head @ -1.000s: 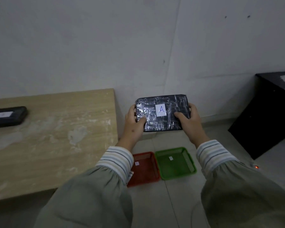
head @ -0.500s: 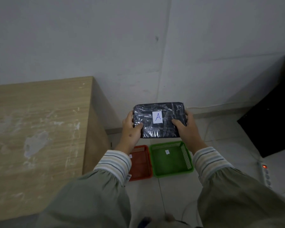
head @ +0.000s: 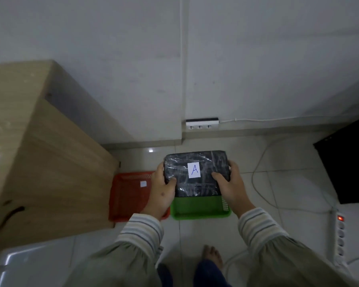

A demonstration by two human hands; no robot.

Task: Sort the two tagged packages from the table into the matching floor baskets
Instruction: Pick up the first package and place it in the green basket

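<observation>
Floor: your pale tiled floor carries two baskets.
Red basket: against the wooden table's foot.
Green basket: touching red basket's right side.
Power strip: well right of the green basket.

Black plastic-wrapped package, flat, white tag with blue "A" facing up, held over green basket on floor. Red basket touching green one's left side, small white tag inside; its letter too small to read.
</observation>
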